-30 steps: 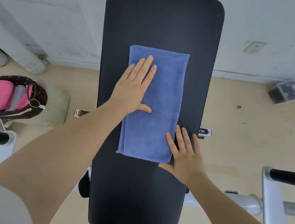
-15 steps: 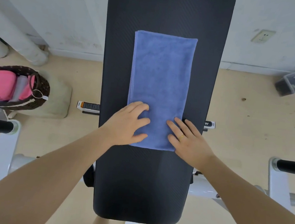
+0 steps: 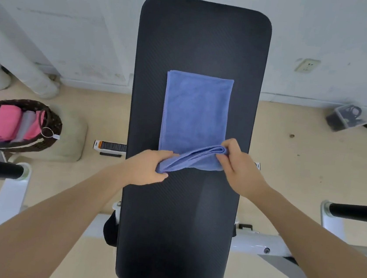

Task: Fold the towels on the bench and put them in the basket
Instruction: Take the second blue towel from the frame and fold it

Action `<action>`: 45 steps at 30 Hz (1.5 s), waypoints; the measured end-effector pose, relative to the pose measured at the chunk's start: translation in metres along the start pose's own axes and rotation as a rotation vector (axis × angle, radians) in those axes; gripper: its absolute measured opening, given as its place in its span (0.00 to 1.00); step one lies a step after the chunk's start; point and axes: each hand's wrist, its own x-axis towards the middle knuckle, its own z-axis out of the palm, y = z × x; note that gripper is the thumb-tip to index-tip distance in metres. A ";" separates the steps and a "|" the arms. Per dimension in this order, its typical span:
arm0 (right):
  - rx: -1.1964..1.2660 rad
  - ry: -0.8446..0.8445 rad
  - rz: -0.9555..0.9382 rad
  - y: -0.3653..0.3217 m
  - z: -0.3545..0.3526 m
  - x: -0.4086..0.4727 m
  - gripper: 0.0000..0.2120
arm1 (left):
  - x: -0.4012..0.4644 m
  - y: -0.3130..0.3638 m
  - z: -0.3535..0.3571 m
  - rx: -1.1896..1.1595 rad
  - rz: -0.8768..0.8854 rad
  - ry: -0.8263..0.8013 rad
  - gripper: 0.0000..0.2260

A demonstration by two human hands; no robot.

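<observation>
The towel (image 3: pixel 196 110) lies lengthwise on the counter (image 3: pixel 181 230), stretching away from both hands. Left hand (image 3: pixel 149 169) and right hand (image 3: pixel 240 163) pinch its near corners, lifted; the fold goes forward.

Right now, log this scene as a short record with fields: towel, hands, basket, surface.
towel: blue towel folded to a long strip on the bench, near end lifted
left hand: left hand grips the near left corner
right hand: right hand pinches the near right corner, raised higher
basket: dark basket on the floor at left, holding pink and grey folded towels
surface: black padded bench
</observation>
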 end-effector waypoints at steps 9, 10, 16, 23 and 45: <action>0.507 0.368 0.138 -0.005 -0.007 0.027 0.08 | 0.003 0.015 -0.015 -0.706 0.007 0.452 0.04; 0.530 0.379 0.155 -0.006 -0.007 0.035 0.07 | 0.007 0.019 -0.018 -0.793 -0.010 0.474 0.07; 0.431 0.333 0.275 -0.010 -0.004 0.081 0.04 | 0.038 0.016 -0.034 -0.878 -0.191 0.565 0.10; 0.290 0.346 0.440 -0.016 -0.011 0.109 0.12 | 0.050 0.017 -0.045 -0.624 -0.160 0.677 0.16; -0.129 0.138 0.124 -0.017 -0.012 0.099 0.16 | 0.058 0.006 -0.078 -0.331 0.086 0.583 0.06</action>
